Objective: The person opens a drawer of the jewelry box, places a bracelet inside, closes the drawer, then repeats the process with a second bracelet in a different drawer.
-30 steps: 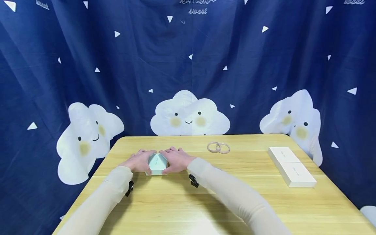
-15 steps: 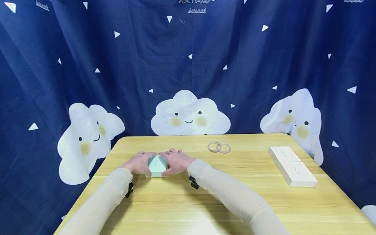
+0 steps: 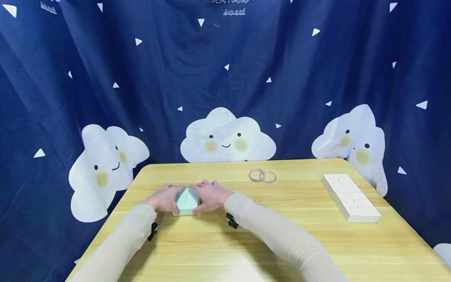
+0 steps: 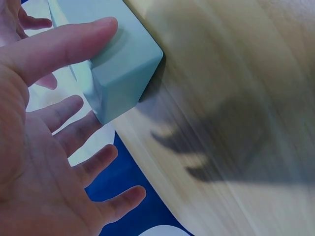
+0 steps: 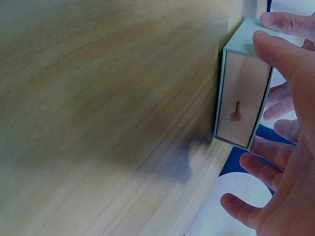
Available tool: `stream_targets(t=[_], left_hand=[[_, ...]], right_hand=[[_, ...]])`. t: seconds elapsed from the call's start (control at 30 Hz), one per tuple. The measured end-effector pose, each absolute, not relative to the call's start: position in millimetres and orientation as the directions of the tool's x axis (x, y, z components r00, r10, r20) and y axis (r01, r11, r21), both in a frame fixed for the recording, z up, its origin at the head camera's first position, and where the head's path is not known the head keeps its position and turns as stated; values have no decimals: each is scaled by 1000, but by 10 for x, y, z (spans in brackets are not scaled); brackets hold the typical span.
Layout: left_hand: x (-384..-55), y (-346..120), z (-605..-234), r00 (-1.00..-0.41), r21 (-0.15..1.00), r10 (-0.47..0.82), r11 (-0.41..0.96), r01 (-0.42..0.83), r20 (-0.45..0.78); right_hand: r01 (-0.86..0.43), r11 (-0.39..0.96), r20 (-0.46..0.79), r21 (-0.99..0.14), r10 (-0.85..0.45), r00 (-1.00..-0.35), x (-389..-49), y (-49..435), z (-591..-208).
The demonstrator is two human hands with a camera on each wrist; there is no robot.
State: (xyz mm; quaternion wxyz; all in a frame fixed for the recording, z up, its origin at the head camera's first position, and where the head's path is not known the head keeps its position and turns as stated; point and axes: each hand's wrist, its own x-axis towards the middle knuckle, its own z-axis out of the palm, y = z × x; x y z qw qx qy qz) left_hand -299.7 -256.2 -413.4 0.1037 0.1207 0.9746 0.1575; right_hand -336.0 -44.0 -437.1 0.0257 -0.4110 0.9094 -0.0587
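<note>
A small mint-green drawer box [image 3: 188, 199] lies on the wooden table, left of the middle in the head view. My left hand [image 3: 165, 197] holds its left end, thumb on the near side and fingers toward the far side. At the other end my right hand [image 3: 210, 195] grips it in the same way. In the right wrist view, the open end of the sleeve [image 5: 249, 35] shows a pale pink inner drawer [image 5: 244, 88] with a small pull tab [image 5: 236, 114]. The left wrist view shows my thumb [image 4: 93, 39] across the box's plain side [image 4: 127, 56].
Two overlapping pale pink rings [image 3: 262, 176] lie near the table's back edge. Two white boxes [image 3: 358, 205] sit end to end at the right. A navy curtain [image 3: 229, 78] with clouds hangs behind the wooden table [image 3: 225, 243].
Both hands have drawn the mint-green box slightly toward me, keeping their hold. The rings and white boxes stay in place.
</note>
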Motion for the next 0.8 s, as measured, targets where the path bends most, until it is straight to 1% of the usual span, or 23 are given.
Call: stream_targets(t=[0.43,0.8], left_hand=[[-2994,-2575,-4137,-953,327,256,925,192,-165],[-2995,-2570,-4155,-951,315,266,926,206,-159]], right_hand=[[-731,667,-8,-147,-739,-673,-3364,-456,-4365],[-731,670,-1,-133,-737,-676,-3382,-470,-4408]])
